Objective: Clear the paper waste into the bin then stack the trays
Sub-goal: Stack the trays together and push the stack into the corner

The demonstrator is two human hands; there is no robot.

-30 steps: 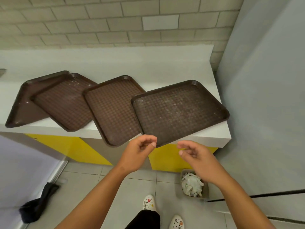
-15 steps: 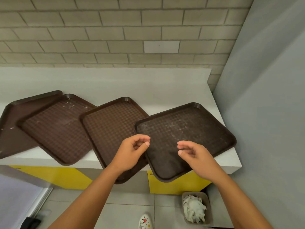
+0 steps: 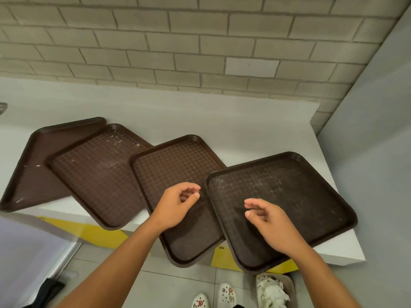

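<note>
A person looks down at a white counter (image 3: 255, 134) set against a beige brick wall (image 3: 178, 41). Four dark brown plastic trays lie on the counter in a loose row, each turned at an angle, and each overlapping its neighbour.

Taking the counter's front edge as the landmark: the far-left tray (image 3: 33, 174) has a smooth floor and lies partly under the second tray (image 3: 97, 174), which has a checked texture and pale crumbs near its back corner. The third tray (image 3: 178, 165) sticks out past the front edge, with its near corner hanging over the floor. The right tray (image 3: 289, 196) lies on top of the third tray's right side, also overhanging the front edge, and its floor is dusted with pale specks.

The left hand (image 3: 175, 205) hovers above the third tray, fingers loosely curled with thumb and forefinger close together, holding nothing. The right hand (image 3: 269, 221) hovers above the right tray, fingers relaxed and slightly bent, also holding nothing. Whether either hand touches a tray cannot be told.

Below the counter's front edge, yellow panels (image 3: 97, 234) show. On the tiled floor under the right tray stands a small grey bin (image 3: 289, 285) with crumpled white paper waste (image 3: 271, 293) inside. Just left of the bin are the person's white clogs (image 3: 226, 295) with coloured charms.
</note>
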